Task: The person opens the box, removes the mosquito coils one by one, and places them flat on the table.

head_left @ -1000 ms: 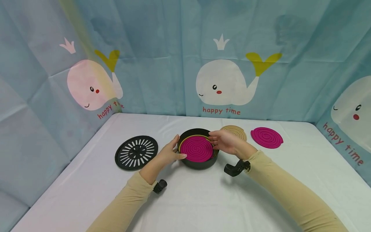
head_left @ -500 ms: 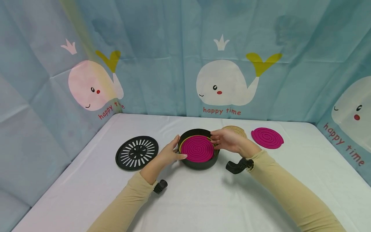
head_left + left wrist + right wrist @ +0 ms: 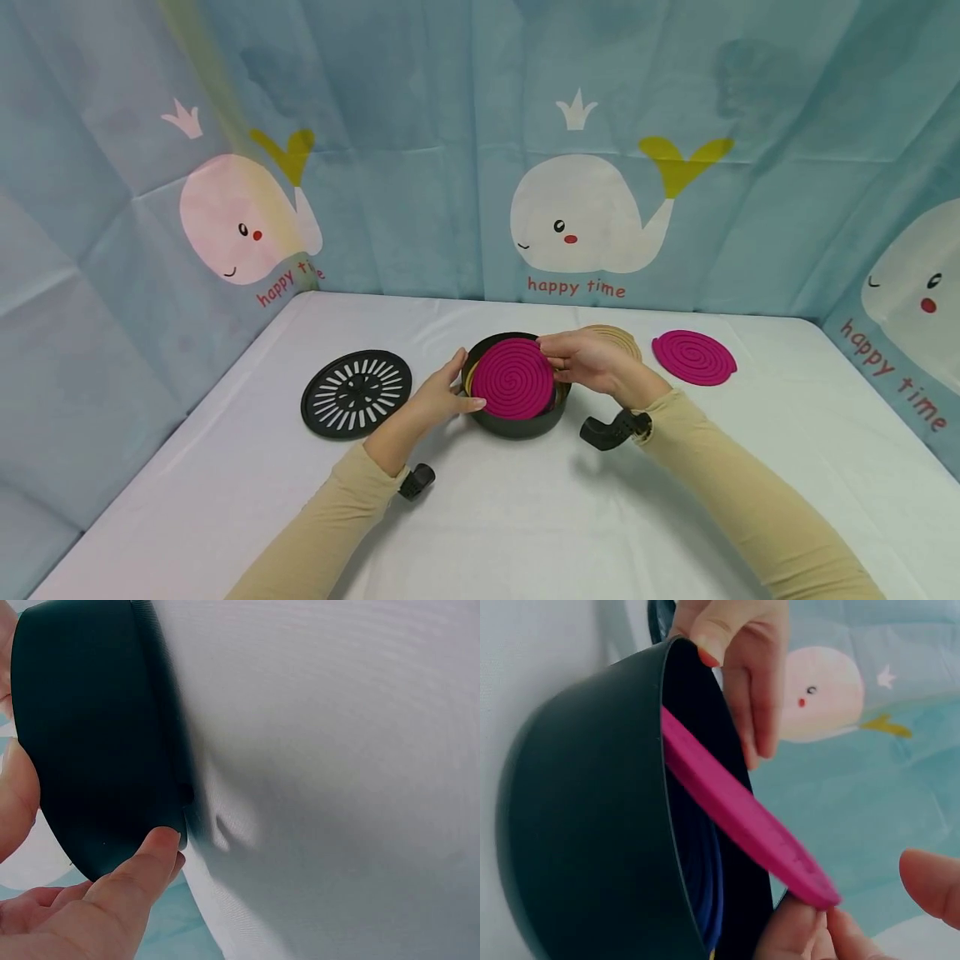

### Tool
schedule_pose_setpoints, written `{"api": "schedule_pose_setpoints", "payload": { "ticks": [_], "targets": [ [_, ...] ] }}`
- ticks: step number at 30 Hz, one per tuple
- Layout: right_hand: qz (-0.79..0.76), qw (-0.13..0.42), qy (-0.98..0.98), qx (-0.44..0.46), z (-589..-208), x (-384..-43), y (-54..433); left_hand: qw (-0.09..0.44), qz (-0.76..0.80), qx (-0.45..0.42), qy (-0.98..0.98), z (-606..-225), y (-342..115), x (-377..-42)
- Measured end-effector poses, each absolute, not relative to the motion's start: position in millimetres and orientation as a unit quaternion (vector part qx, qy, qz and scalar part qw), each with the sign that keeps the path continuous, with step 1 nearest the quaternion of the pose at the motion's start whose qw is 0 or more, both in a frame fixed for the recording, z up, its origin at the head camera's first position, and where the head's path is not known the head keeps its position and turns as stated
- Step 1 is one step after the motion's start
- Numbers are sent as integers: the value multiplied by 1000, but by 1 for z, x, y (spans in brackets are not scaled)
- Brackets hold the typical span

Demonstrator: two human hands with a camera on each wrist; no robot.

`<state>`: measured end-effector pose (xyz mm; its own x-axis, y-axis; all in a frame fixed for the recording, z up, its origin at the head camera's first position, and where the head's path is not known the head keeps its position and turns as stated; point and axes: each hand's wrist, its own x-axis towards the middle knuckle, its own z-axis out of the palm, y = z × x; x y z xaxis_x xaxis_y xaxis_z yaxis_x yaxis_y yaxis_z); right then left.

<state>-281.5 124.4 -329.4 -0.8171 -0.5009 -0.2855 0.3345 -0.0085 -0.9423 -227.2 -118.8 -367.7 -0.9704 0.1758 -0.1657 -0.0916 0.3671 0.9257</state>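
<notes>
Magenta coil [image 3: 512,379] tilted in the black pan [image 3: 517,428], raised edge at the fingertips of my right hand [image 3: 588,361], thumb clear — how far they hook under, I can't tell. Left hand [image 3: 435,398] grips the pan's rim — I'd hold that firm, right thumb onto coil before lifting.

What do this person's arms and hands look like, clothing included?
The left sleeve and right sleeve are long and plain beige, wrinkled in places. A small black camera sits at each wrist. The left hand and right hand wear no gloves.
</notes>
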Motion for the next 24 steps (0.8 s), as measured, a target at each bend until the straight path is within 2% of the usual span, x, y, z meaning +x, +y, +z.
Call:
{"api": "schedule_pose_setpoints", "payload": {
  "ticks": [14,24],
  "targets": [
    [-726,315,607,-71,-344,-260,107,118,560,25,820,-367,-115,-227],
    [-732,284,616,-62,-345,-252,111,118,565,23,816,-367,-118,-227]
  ]
}}
